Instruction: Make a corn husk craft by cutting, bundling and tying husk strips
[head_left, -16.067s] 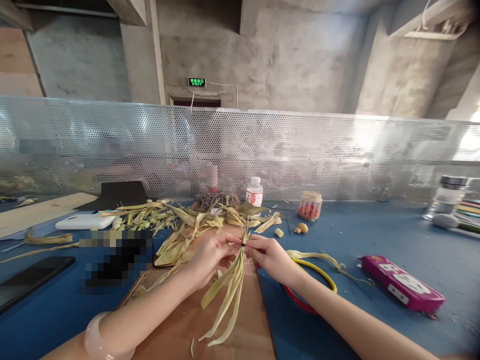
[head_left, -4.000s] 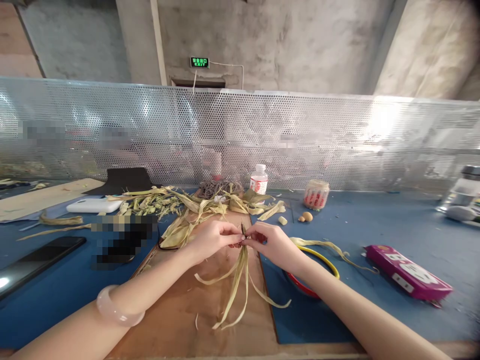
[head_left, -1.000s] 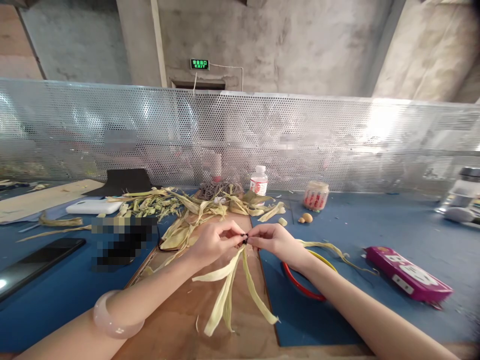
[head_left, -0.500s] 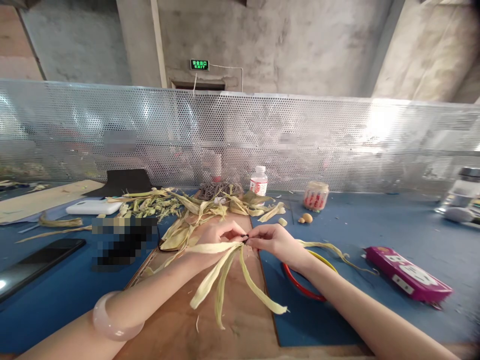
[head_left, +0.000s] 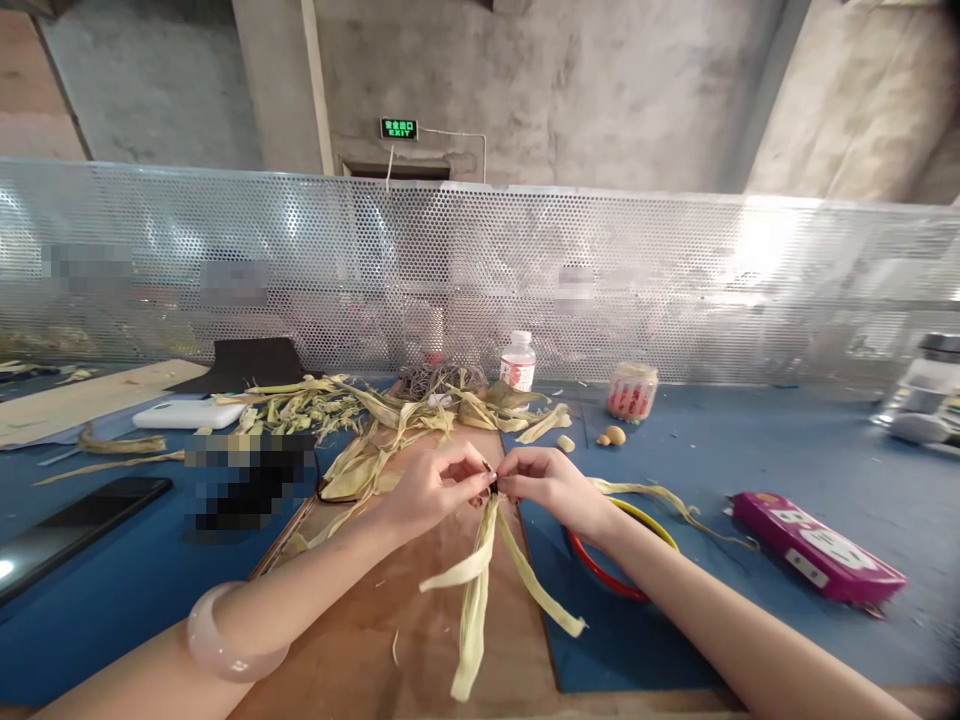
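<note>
A bundle of pale, dried husk strips hangs from between my hands over the brown board, its loose ends fanned downward. A small dark tie sits at its top. My left hand pinches at the left side of this dark tie with thumb and forefinger. From the right, my right hand closes its fingertips on the tie as well, so the two hands nearly touch. Just what each fingertip grips is partly hidden. The wooden board lies below both hands.
Behind the hands lies a heap of dried husks. A white bottle, a jar and a perforated metal screen stand beyond. Red and yellow rings lie under my right forearm, a purple packet farther right, a phone left.
The husk strips have swung from pointing left to hanging almost straight down. My left fingers have shifted around the dark tie and show more clearly. My right hand has barely moved.
</note>
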